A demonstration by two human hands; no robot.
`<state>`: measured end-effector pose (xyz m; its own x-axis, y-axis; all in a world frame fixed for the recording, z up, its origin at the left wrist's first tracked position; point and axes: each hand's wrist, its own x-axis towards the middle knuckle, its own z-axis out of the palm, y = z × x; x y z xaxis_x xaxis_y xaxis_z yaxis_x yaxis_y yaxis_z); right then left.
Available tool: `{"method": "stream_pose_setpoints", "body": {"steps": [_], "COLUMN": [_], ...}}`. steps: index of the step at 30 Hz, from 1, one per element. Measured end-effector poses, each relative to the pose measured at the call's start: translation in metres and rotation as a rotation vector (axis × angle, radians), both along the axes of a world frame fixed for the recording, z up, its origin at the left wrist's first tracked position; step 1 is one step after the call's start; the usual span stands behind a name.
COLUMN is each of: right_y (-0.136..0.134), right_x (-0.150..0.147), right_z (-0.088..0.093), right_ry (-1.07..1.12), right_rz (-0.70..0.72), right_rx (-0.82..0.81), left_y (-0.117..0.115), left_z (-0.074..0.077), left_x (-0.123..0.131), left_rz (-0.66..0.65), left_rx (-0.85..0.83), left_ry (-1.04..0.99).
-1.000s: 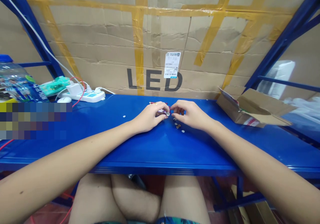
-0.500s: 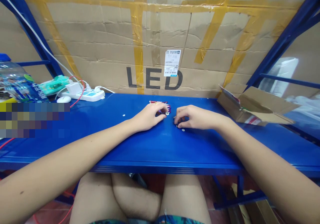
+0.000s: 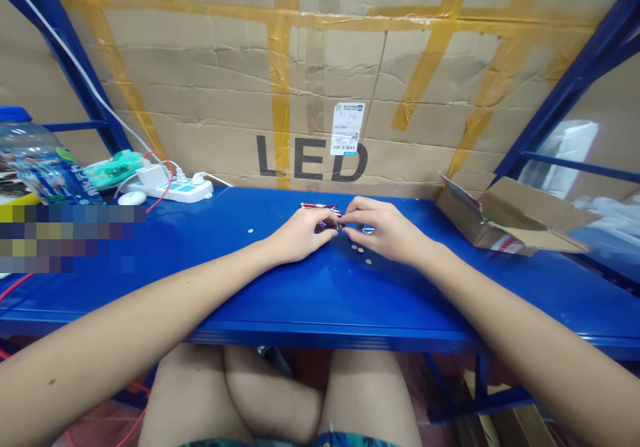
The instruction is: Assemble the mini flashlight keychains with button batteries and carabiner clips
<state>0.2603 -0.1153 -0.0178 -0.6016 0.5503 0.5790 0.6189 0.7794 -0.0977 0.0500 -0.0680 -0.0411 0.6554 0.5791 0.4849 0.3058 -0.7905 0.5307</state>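
Note:
My left hand (image 3: 306, 235) rests on the blue table (image 3: 280, 294), thumb and fingers pinched around a small round coin-like disc (image 3: 340, 224). Close against it from the right is my right hand (image 3: 383, 228), its fingertips meeting at the same disc. Behind my left hand lie several red and purple pens (image 3: 319, 206), partly hidden by the fingers. Small coins (image 3: 369, 261) lie on the table below my right hand, one of them brownish. Another small disc (image 3: 251, 231) lies by itself to the left.
A large cardboard box (image 3: 200, 107) marked LED stands behind the table. An open carton (image 3: 505, 234) is at the right. At the left are a power strip (image 3: 193, 192), a white mouse-like object (image 3: 132, 198), cables and a bottle (image 3: 45, 160).
My right hand has moved slightly up and left, up to my left hand's fingertips. Coins that it covered now show on the table. The view has shifted a little.

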Motion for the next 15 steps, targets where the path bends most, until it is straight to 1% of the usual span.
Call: {"method": "stream_pose_setpoints", "body": {"steps": [6,8,10,12,15], "right_y": [0.0,0.0,0.0,-0.001,-0.002], "right_x": [-0.003,0.0,0.006,0.015,0.027], "right_z": [-0.002,0.001,0.006,0.012,0.019], "right_ry": [-0.012,0.003,0.031,0.031,-0.087], "right_rz": [-0.033,-0.054,-0.103,-0.162,-0.204], "right_rx": [-0.033,-0.051,-0.099,-0.238,-0.565], "left_y": [0.003,0.003,0.003,0.002,0.001], "left_z": [-0.003,-0.002,-0.001,0.001,0.003], "left_x": [0.003,0.003,0.003,0.002,0.0], "left_rz": [0.002,0.0,0.017,0.04,0.046], "left_rx": [-0.185,-0.213,-0.207,-0.183,-0.153], "left_ry": [-0.121,-0.147,-0.145,-0.13,-0.105]}}
